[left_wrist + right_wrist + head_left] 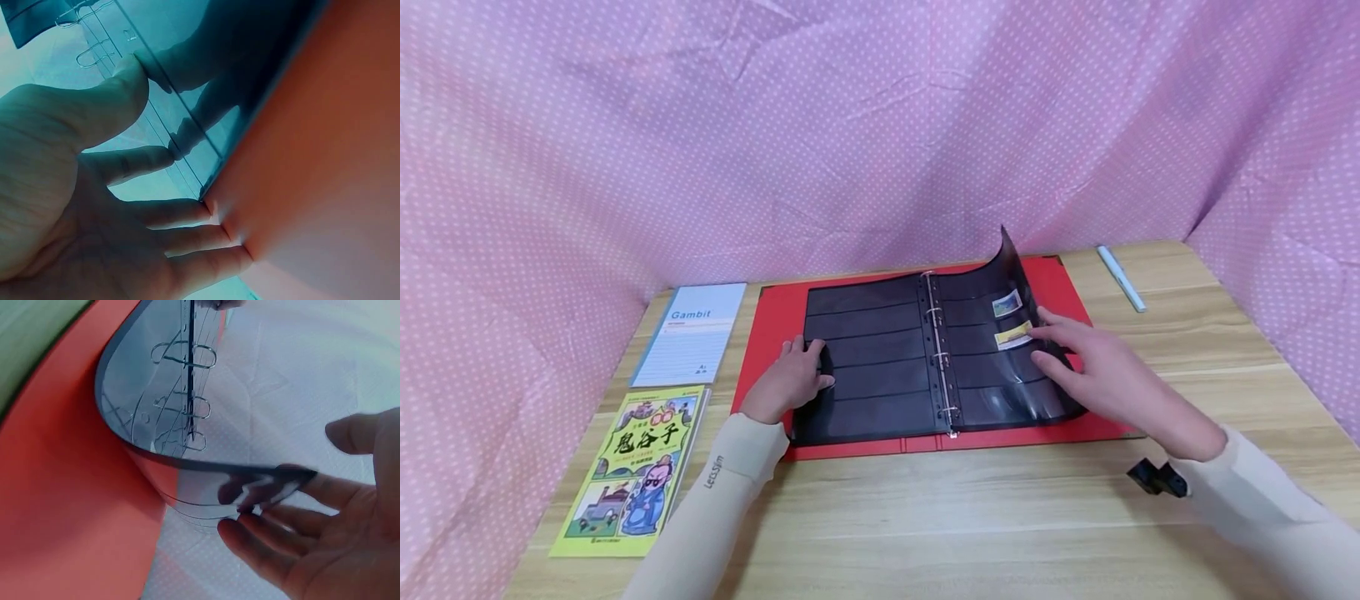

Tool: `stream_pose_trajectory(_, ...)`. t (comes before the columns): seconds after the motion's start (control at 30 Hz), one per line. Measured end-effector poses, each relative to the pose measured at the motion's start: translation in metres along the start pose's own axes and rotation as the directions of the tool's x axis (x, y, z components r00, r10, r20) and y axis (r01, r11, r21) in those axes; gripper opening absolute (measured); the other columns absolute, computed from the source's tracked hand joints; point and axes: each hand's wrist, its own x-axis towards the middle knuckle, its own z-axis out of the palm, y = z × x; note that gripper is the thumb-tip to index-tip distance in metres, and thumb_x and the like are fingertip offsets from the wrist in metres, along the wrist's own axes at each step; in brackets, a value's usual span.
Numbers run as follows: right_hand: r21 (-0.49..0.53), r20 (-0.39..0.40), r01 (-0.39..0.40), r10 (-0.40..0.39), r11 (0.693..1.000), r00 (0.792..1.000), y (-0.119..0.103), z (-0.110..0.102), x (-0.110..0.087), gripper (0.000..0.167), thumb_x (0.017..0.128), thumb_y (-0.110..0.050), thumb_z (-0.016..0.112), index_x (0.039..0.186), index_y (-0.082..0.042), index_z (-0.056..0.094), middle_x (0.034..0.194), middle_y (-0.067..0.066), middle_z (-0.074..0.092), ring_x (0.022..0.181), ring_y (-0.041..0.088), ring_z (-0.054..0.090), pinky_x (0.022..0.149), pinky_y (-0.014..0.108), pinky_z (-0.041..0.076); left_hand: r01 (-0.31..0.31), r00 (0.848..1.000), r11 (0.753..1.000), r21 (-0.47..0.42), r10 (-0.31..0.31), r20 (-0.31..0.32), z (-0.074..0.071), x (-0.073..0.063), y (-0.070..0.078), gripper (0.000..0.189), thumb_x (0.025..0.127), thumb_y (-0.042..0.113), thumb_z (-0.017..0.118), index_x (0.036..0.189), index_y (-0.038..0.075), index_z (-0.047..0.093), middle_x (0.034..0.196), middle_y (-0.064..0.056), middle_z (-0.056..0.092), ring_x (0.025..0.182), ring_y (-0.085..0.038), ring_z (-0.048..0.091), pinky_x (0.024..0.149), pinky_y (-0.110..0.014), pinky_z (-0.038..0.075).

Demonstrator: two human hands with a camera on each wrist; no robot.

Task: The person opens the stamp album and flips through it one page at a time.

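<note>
A red ring binder point(771, 321) lies spread on the table, with black pocket sheets on both sides of its metal rings point(942, 361). On the right, the pocket sheet point(981, 371) curls up along its outer edge, and two stamps point(1013, 337) show in its pockets. My right hand point(1108, 375) is at that raised edge; in the right wrist view its fingers point(269, 540) touch the sheet while the thumb stands apart. My left hand point(786, 383) rests at the outer edge of the left pocket sheet point(868, 333), fingertips on sheet and red cover.
Left of the binder lie a pale blue notebook point(688, 337) and a yellow-green comic-style book point(625, 475). A light blue pen point(1122, 279) lies at the back right. Pink dotted cloth point(865, 142) hangs behind the wooden table point(955, 517).
</note>
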Motion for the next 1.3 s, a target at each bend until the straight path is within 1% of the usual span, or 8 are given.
stream_pose_trajectory(0.17,0.03,0.059,0.008,-0.009,1.0,0.998,-0.006,0.0,0.002,0.038,0.094,-0.032,0.059,0.129,-0.019,0.058,0.149,0.005,0.034,0.127,0.032,0.043,0.088,0.05,0.047,0.013,1.0,1.0,0.0,-0.013,0.009,0.0,0.002,0.0,0.073,0.087,0.031,0.069,0.144,0.007,0.032,0.145,-0.029,0.024,0.134,-0.045,0.021,0.088,-0.054,0.046)
stream_pose_trajectory(0.3,0.069,0.067,0.071,-0.075,0.995,0.995,-0.008,-0.001,0.003,0.036,0.096,-0.032,0.056,0.13,-0.023,0.057,0.15,0.001,0.032,0.128,0.028,0.042,0.084,0.044,0.051,0.023,1.0,1.0,0.001,-0.023,0.016,0.001,0.001,0.0,0.073,0.087,0.031,0.069,0.145,0.008,0.031,0.147,-0.029,0.022,0.135,-0.045,0.019,0.088,-0.054,0.045)
stream_pose_trajectory(0.53,0.16,0.02,0.172,-0.177,0.972,0.984,-0.014,-0.007,0.008,0.041,0.098,-0.022,0.053,0.139,-0.021,0.049,0.152,0.001,0.028,0.135,0.025,0.031,0.099,0.056,0.033,0.012,1.0,1.0,0.003,-0.013,0.006,0.0,0.001,0.001,0.073,0.086,0.031,0.069,0.144,0.007,0.033,0.143,-0.029,0.026,0.131,-0.043,0.025,0.086,-0.052,0.048)
stream_pose_trajectory(0.63,0.192,-0.022,0.206,-0.205,0.96,0.978,-0.018,-0.012,0.011,0.043,0.097,-0.017,0.052,0.14,-0.019,0.047,0.152,0.002,0.027,0.137,0.024,0.027,0.102,0.05,0.031,0.008,1.0,1.0,-0.001,-0.008,0.002,-0.001,0.001,0.001,0.072,0.086,0.031,0.07,0.144,0.007,0.033,0.142,-0.028,0.028,0.13,-0.042,0.026,0.085,-0.052,0.049)
stream_pose_trajectory(0.83,0.245,-0.168,0.344,-0.31,0.907,0.936,-0.022,-0.022,0.018,0.041,0.095,-0.005,0.05,0.136,-0.008,0.05,0.149,0.009,0.032,0.137,0.024,0.027,0.105,0.021,0.023,0.014,1.0,1.0,-0.004,-0.014,0.006,-0.001,0.001,0.001,0.073,0.086,0.03,0.07,0.143,0.007,0.033,0.142,-0.028,0.027,0.131,-0.043,0.026,0.085,-0.052,0.049)
stream_pose_trajectory(1.07,0.278,-0.226,0.422,-0.368,0.863,0.902,-0.023,-0.022,0.023,0.039,0.099,-0.011,0.041,0.136,0.0,0.048,0.149,0.014,0.032,0.138,0.028,0.025,0.108,0.024,0.021,0.022,1.0,1.0,-0.002,-0.022,0.009,0.0,0.001,0.0,0.073,0.085,0.03,0.071,0.143,0.007,0.033,0.142,-0.028,0.027,0.131,-0.043,0.026,0.084,-0.051,0.049)
stream_pose_trajectory(1.17,0.325,-0.265,0.453,-0.379,0.831,0.886,-0.023,-0.021,0.025,0.043,0.102,-0.021,0.038,0.138,0.001,0.045,0.15,0.014,0.031,0.139,0.031,0.022,0.109,0.028,0.019,0.018,1.0,1.0,0.0,-0.018,0.005,0.001,0.002,-0.001,0.073,0.085,0.03,0.071,0.143,0.007,0.033,0.142,-0.028,0.027,0.13,-0.042,0.026,0.084,-0.051,0.05)
stream_pose_trajectory(1.3,0.42,-0.296,0.487,-0.391,0.766,0.871,-0.023,-0.016,0.029,0.052,0.102,-0.03,0.036,0.143,0.001,0.036,0.151,0.017,0.028,0.135,0.033,0.028,0.102,0.029,0.032,0.012,1.0,1.0,-0.002,-0.012,0.003,0.002,0.003,-0.001,0.073,0.085,0.03,0.07,0.144,0.007,0.032,0.143,-0.028,0.026,0.131,-0.042,0.025,0.084,-0.051,0.05)
